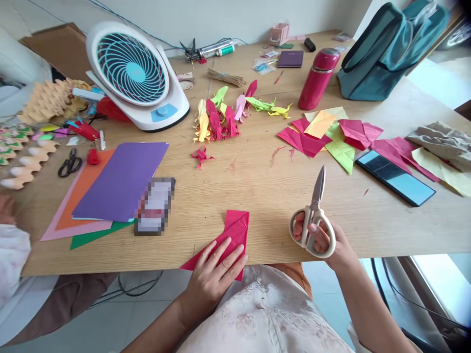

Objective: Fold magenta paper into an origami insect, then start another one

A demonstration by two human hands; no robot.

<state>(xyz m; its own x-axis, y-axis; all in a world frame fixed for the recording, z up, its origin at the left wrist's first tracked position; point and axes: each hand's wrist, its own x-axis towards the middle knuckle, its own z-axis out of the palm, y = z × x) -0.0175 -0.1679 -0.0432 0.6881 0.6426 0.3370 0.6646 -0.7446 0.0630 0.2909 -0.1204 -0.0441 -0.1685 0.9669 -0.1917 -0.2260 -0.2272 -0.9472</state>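
Observation:
My left hand [215, 274] lies flat with fingers stretched out on a folded pink paper [235, 228] at the near edge of the wooden table [257, 186]. The paper's lower corner hangs over the edge. My right hand [324, 242] grips white-handled scissors [314, 215], fingers through the loops, blades closed and pointing up and away. The scissors are a short way to the right of the paper and do not touch it.
Folded paper figures [221, 117] lie mid-table. Coloured sheets [117, 186] and a phone [154, 206] sit left, a white fan [136, 73] behind them. Loose pink and yellow papers [331, 132], a dark phone [397, 177], a red flask [318, 78] and a teal bag [386, 49] are right. Another person's sleeve [13, 260] is far left.

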